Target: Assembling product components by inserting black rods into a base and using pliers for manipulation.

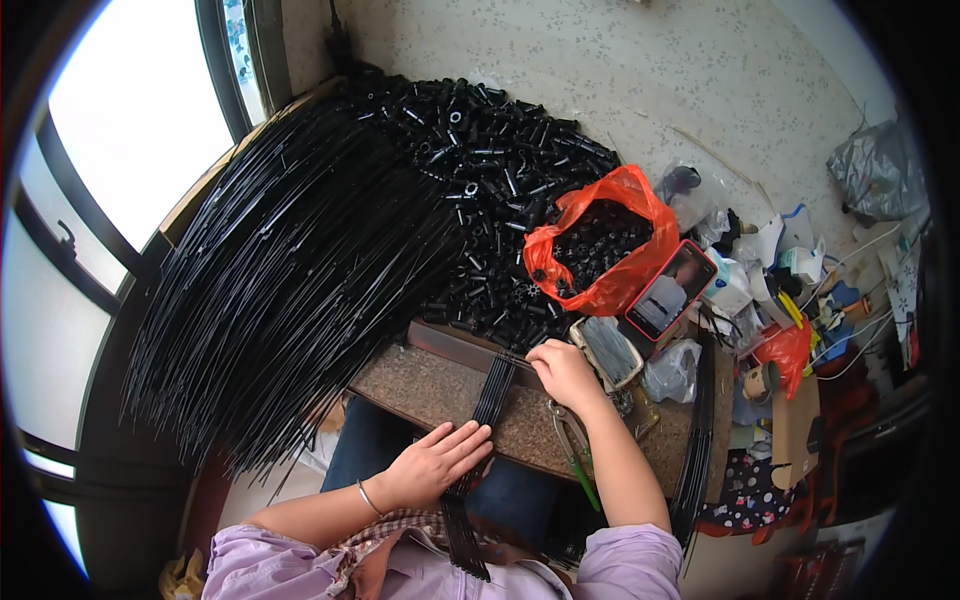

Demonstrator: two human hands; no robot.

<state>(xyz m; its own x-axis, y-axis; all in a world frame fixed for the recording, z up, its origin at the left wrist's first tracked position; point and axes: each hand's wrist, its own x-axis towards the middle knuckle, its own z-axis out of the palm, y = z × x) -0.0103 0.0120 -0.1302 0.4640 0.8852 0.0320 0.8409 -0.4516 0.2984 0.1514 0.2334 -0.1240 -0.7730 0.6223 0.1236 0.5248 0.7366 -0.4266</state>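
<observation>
A flat row of thin black rods (491, 393), which look like umbrella ribs, lies across the speckled brown tabletop (395, 376) and runs back over its edge toward my lap. My left hand (435, 463) rests flat on the row, fingers stretched out together. At the far ends of the rods, beside a dark metal strip (455, 345), my right hand (562, 370) has its fingertips pinched. Whatever they hold is too small to make out. Green-handled pliers (572, 447) lie just below my right wrist.
A large heap of long black rods (290, 270) fills the left. Behind lie many black plastic tubular parts (490, 170). A red bag (629, 190) holds small black pieces. A phone (671, 290) leans beside it, near a clear-lidded case (608, 350). Clutter and a cardboard box (797, 430) crowd the right.
</observation>
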